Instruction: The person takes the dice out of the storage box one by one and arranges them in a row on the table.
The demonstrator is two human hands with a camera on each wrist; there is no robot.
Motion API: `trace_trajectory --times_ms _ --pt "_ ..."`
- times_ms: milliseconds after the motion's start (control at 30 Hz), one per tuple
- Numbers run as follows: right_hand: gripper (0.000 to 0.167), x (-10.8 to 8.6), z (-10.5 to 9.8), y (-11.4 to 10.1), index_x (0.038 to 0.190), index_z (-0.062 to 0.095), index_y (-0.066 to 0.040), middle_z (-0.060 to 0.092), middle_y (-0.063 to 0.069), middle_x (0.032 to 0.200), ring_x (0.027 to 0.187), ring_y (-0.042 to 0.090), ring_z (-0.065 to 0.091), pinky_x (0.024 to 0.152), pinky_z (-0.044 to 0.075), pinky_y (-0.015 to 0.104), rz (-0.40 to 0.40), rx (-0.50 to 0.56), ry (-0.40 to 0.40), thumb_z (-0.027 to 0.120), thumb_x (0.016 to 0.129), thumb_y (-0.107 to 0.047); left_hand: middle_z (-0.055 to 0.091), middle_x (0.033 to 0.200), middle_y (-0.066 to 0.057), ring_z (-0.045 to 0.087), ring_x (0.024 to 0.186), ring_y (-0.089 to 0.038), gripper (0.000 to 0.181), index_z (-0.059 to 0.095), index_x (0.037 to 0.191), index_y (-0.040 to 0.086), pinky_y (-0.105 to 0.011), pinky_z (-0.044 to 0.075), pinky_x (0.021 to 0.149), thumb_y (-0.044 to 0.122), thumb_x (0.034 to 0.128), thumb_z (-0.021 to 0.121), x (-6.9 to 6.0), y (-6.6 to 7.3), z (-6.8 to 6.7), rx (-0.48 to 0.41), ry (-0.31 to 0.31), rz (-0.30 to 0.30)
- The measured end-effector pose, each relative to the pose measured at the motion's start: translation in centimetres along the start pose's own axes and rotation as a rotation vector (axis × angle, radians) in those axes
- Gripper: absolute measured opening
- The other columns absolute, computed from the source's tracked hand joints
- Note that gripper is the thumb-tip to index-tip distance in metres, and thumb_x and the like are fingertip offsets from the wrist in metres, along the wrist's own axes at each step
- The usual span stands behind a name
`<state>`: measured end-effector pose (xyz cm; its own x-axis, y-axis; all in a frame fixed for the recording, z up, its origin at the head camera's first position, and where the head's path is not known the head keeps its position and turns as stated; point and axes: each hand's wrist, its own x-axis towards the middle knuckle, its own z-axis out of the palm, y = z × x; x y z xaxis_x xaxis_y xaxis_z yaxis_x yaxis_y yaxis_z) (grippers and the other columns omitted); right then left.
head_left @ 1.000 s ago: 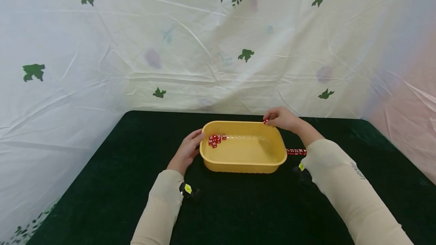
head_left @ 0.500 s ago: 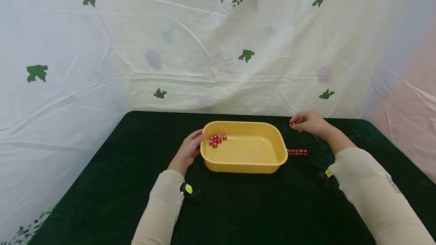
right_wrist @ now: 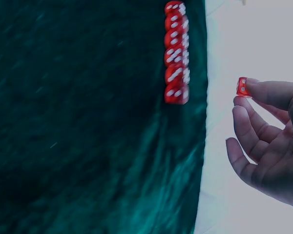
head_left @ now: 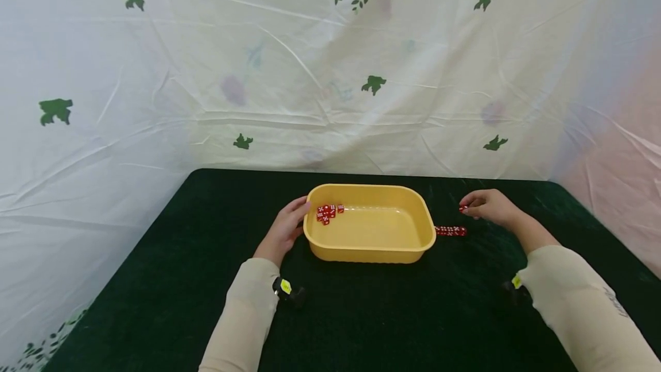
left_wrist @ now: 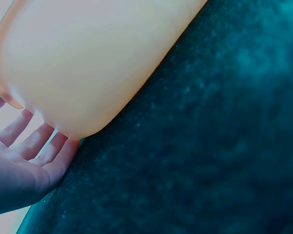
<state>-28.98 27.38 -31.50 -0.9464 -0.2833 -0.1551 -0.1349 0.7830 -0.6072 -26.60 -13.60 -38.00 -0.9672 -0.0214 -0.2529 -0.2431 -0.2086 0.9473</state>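
My left hand (head_left: 283, 229) grips the left end of a yellow plastic tub (head_left: 372, 255), its thumb at the rim and its fingers against the outer wall (left_wrist: 83, 73). Several red dice (head_left: 326, 212) with white pips lie clustered inside, at the tub's left end. To the right of the tub, my right hand (head_left: 490, 206) pinches one red die (right_wrist: 242, 87) between thumb and fingertips, above the table. Just below and left of that hand, a straight row of red dice (head_left: 451, 231) lies beside the tub's right end. Its left part may be hidden behind the tub.
Dark green cloth (head_left: 361, 314) covers the table. A white sheet (head_left: 310, 73) with green leaf prints hangs behind the back edge and along the sides. Each wrist wears a small black camera, the left wrist camera (head_left: 289, 291) lying low beside the sleeve.
My right hand has moved right from the tub's back rim, then nearer to me towards the row, with the die still pinched. The left hand and the tub have stayed put.
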Motion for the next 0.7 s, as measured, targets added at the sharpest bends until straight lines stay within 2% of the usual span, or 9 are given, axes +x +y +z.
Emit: trace_trajectory --times_ms 300,700 --pt "0.027 -0.7 0.7 2.2 0.105 0.051 0.008 0.053 0.013 0.090 0.079 0.026 0.050 0.069 0.042 0.042 0.000 0.029 -0.010 0.051 0.084 -0.009 0.044 0.122 -0.006 0.041 0.109 -0.023 0.042 0.047 0.122 0.012 -0.039 0.037 0.086 0.030 0.0846 0.054 -0.3 0.1 0.0 0.009 -0.001 0.031" --pt "0.024 -0.9 2.0 4.0 0.101 0.054 0.007 0.053 0.010 0.085 0.074 0.023 0.050 0.062 0.042 0.035 0.018 0.037 0.003 0.053 0.082 -0.008 0.041 0.125 -0.005 0.038 0.112 -0.022 0.038 0.045 0.123 0.014 -0.041 0.034 0.089 0.028 0.0877 0.050 0.0 0.0 -0.1 -0.005 -0.014 0.006"
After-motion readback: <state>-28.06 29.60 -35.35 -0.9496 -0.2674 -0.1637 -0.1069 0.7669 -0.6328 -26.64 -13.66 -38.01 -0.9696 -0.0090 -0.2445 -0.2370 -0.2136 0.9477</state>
